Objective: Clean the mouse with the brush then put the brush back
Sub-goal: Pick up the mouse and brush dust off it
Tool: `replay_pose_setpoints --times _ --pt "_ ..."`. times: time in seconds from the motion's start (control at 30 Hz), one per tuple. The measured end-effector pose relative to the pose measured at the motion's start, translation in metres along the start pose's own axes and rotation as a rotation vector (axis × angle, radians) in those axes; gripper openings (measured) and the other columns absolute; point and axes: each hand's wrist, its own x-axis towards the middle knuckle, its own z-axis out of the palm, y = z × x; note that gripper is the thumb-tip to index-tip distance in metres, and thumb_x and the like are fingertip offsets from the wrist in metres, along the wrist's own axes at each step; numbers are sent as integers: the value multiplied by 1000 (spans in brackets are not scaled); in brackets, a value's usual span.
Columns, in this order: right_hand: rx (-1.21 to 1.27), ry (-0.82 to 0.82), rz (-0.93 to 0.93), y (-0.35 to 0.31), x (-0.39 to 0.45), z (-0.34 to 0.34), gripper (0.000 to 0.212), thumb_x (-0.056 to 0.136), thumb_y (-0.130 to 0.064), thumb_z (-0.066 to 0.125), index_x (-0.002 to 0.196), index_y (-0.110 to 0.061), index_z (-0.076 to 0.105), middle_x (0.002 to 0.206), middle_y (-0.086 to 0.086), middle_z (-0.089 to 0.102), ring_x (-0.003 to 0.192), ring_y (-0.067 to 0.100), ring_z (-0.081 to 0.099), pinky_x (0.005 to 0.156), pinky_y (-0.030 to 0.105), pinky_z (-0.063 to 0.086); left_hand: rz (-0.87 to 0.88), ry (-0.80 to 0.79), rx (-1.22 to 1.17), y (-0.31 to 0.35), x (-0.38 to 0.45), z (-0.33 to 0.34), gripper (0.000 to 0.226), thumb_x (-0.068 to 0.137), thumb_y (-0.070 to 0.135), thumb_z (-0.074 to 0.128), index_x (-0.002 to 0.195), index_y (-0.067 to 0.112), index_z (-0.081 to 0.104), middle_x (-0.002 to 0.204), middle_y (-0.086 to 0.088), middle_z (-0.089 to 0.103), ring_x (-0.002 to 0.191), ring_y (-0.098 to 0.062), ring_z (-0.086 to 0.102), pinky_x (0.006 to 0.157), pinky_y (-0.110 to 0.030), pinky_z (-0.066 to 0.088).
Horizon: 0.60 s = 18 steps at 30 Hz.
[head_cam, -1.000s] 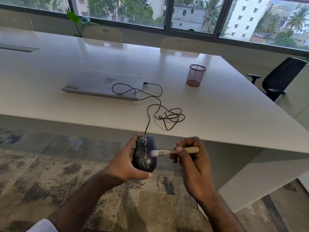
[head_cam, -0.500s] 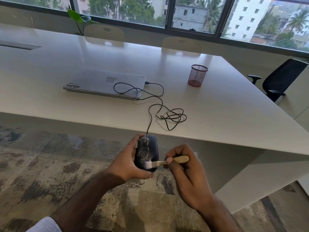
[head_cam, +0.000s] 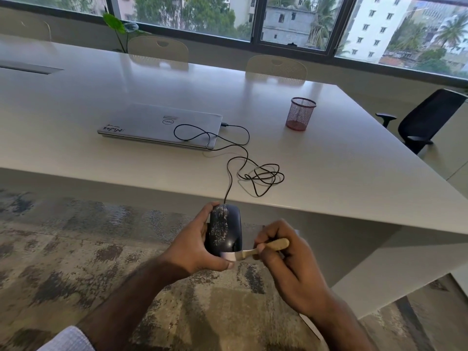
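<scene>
Left hand (head_cam: 195, 245) fingers wrapped around dusty black wired mouse (head_cam: 225, 230). Right hand (head_cam: 286, 264) fingers pinching wooden-handled brush (head_cam: 258, 250), pale bristles touching mouse's lower edge.

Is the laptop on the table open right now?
No, the laptop lies shut flat on the table, lid logo facing up.

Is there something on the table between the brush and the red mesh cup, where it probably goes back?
Nothing solid. Only the coiled mouse cable lies on the table between the brush and the cup; lifting the brush clears it.
</scene>
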Motion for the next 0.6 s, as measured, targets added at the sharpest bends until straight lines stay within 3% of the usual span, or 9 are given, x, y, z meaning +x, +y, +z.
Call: replay_pose_setpoints --times 0.13,0.37,0.47,0.6 --pt "27 126 -5 -1 2 -11 7 90 -20 54 90 -24 59 76 -3 60 64 16 54 56 34 48 -7 4 -26 2 -3 -1 112 48 8 100 133 55 45 116 17 71 107 -8 72 78 -25 62" --pt "1 -31 18 2 -4 -9 4 94 -20 55 93 -22 59 74 -3 58 61 23 51 54 49 45 -11 -1 -44 3 -2 -1 113 46 3 98 127 64 47 118 23 70 111 -5 70 78 -21 60" --pt "-34 42 10 2 -3 -17 5 91 -21 55 90 -22 60 73 1 58 62 26 53 55 49 45 -32 4 -62 3 -4 -2 114 45 6 99 129 62 47 118 22 70 114 -8 69 82 -25 61" --pt "108 143 16 -3 0 -15 6 91 -22 57 92 -24 62 79 3 65 71 29 62 63 47 51 -31 0 -76 5 -6 -1 113 46 3 98 128 62 48 118 21 70 113 -8 70 82 -23 60"
